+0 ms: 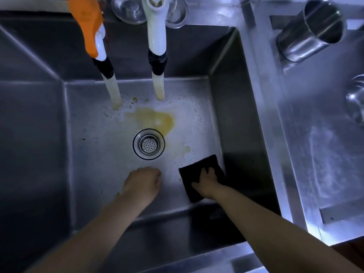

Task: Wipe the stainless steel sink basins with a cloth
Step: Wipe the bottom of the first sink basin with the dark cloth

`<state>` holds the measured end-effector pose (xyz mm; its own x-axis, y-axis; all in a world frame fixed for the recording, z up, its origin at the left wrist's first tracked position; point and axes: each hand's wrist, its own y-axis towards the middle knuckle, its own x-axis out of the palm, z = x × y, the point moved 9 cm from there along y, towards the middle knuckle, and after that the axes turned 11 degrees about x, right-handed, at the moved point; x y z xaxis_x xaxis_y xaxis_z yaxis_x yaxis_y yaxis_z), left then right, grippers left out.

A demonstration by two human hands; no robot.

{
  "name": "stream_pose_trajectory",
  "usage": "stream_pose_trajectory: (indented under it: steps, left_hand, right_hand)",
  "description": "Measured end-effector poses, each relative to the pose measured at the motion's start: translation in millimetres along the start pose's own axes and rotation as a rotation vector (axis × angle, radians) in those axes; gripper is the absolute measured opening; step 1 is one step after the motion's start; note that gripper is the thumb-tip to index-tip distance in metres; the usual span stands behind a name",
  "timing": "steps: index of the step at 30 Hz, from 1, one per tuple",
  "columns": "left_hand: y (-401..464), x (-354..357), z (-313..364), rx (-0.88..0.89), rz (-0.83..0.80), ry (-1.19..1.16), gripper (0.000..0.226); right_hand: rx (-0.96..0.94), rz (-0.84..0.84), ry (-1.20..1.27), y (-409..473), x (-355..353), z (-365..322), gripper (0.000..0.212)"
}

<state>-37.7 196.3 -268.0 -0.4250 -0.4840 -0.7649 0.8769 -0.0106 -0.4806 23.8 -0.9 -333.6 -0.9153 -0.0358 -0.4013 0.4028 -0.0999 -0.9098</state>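
A deep stainless steel sink basin [94, 154] fills the view, with a round drain strainer [148, 144] in its floor. A yellowish stain [155, 118] and white specks spread behind the drain. A dark cloth [193, 172] lies flat on the floor at the near right corner. My right hand [208, 184] presses on it with fingers spread. My left hand [141, 184] rests on the basin floor just in front of the drain, its fingers curled under and holding nothing.
Two taps hang into the basin, one with an orange handle [86, 26], one white [156, 26], each ending in a hose. A steel lid [130, 9] sits behind them. On the wet right counter [319, 154] lies a steel cup [313, 30], with another steel item [356, 99] at the edge.
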Motion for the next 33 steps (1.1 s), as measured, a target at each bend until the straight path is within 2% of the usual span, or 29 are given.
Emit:
stream_pose_trajectory:
  steps: [2,6,10,12,16,19,22,24,26,29,33]
  left_hand:
    - [5.5,6.7,0.5,0.044,-0.018,0.101,0.023]
    - [18.7,18.8,-6.4,0.076,-0.011,0.199,0.025]
    - [25.8,20.6,-16.3,0.103,0.072,0.204,0.029]
    - [28.6,20.6,-13.7,0.157,0.092,0.204,0.033]
    - [39.6,30.2,-6.5,0.239,0.092,0.235,0.065]
    - [45.5,45.2,-5.1,0.249,0.023,0.273,0.071]
    - [51.8,50.4,-7.3,0.222,-0.065,0.339,0.073]
    - [54.2,47.3,-5.4,0.217,-0.088,0.344,0.074]
    - [55.5,43.3,-1.9,0.229,-0.106,0.357,0.073]
    - [58.6,42.1,1.4,0.231,-0.116,0.352,0.068]
    - [64.3,46.8,4.4,0.25,-0.122,0.329,0.064]
  right_hand:
    - [0.059,0.095,0.058,15.2,1.7,-7.8,0.085]
    - [0.08,0.423,0.154,44.2,-36.7,-24.9,0.088]
    - [-0.102,0.583,0.203,61.7,-81.7,-53.7,0.087]
    - [-0.194,0.591,0.173,69.1,-103.5,-64.0,0.08]
    - [-0.253,0.536,0.013,73.0,-101.9,-59.8,0.076]
    - [-0.144,0.385,-0.023,67.8,-49.6,-28.1,0.085]
    - [0.007,0.131,-0.071,57.2,17.0,10.3,0.099]
    - [0.065,0.036,-0.163,48.7,35.7,27.4,0.099]
    - [0.082,0.08,-0.171,42.4,24.0,32.2,0.086]
    - [0.047,0.328,-0.066,36.5,-11.0,22.7,0.068]
    - [-0.05,0.557,0.072,49.0,-44.6,-10.8,0.065]
